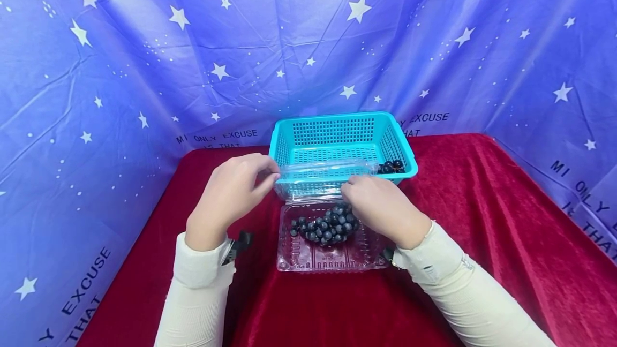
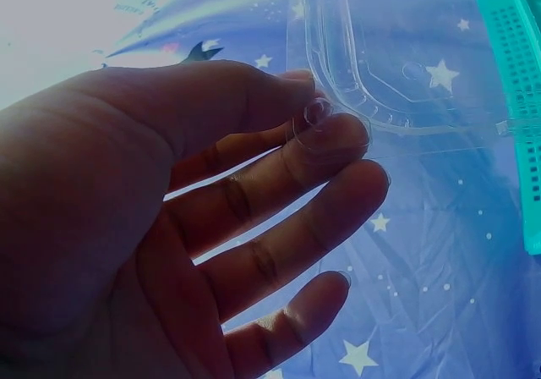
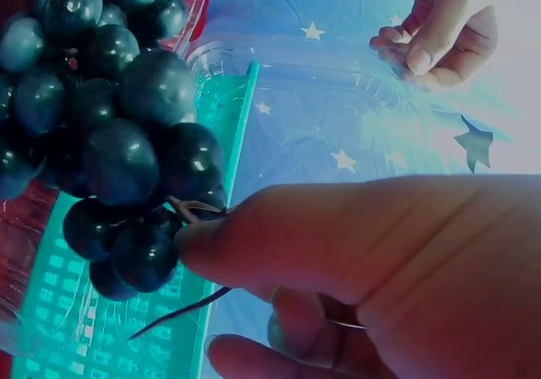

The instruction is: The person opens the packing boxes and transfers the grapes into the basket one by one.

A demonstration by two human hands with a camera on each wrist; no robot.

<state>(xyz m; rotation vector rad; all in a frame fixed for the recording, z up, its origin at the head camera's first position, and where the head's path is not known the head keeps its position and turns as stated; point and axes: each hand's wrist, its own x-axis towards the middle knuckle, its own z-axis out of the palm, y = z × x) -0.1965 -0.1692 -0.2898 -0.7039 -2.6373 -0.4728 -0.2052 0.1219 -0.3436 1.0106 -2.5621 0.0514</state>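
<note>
A clear plastic clamshell box [image 1: 332, 262] lies with its hinged lid [image 1: 323, 193] raised against the basket. My left hand [image 1: 226, 194] pinches the lid's corner between thumb and forefinger, the other fingers loosely bent, as the left wrist view shows. In the box base rests a bunch of dark grapes [image 1: 322, 228]. My right hand [image 1: 383, 209] is over the box's right side, its thumb and fingers pinching the brown stem [image 3: 188, 210] of the bunch. A thin stem end [image 3: 173, 315] sticks out below the thumb in the right wrist view.
Directly behind the box stands a turquoise slotted basket [image 1: 408, 159]. Several more dark grapes [image 1: 394, 166] sit in its front right corner. Red velvet cloth [image 1: 482, 240] covers the table, and a blue star-print curtain [image 1: 308, 42] hangs around the back and sides.
</note>
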